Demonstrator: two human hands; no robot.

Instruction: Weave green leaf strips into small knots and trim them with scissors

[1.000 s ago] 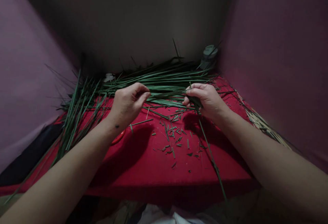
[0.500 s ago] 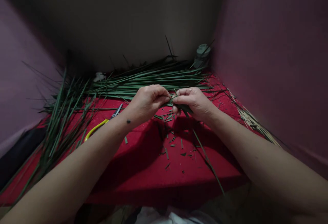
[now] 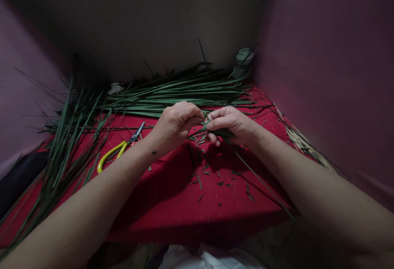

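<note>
Above the middle of the red cloth, my two hands meet fingertip to fingertip over a folded green leaf strip. My right hand pinches the folded part between thumb and fingers, and a long thin tail of leaf trails from it toward the table's front edge. My left hand is closed in a pinch at the same strip, its fingertips close to my right thumb; exactly what they grip is partly hidden. Small cut leaf bits lie scattered on the cloth below.
Yellow-handled scissors lie open beside my left forearm. Long green leaves are heaped along the back, with another pile at left. A lidded jar stands back right. Pale thin sticks lie along the right edge of the red cloth.
The leaf tail under my right hand has swung to the right. A pointed piece of leaf now shows below my left fingers. My hands stay together, and the view has shifted slightly.
</note>
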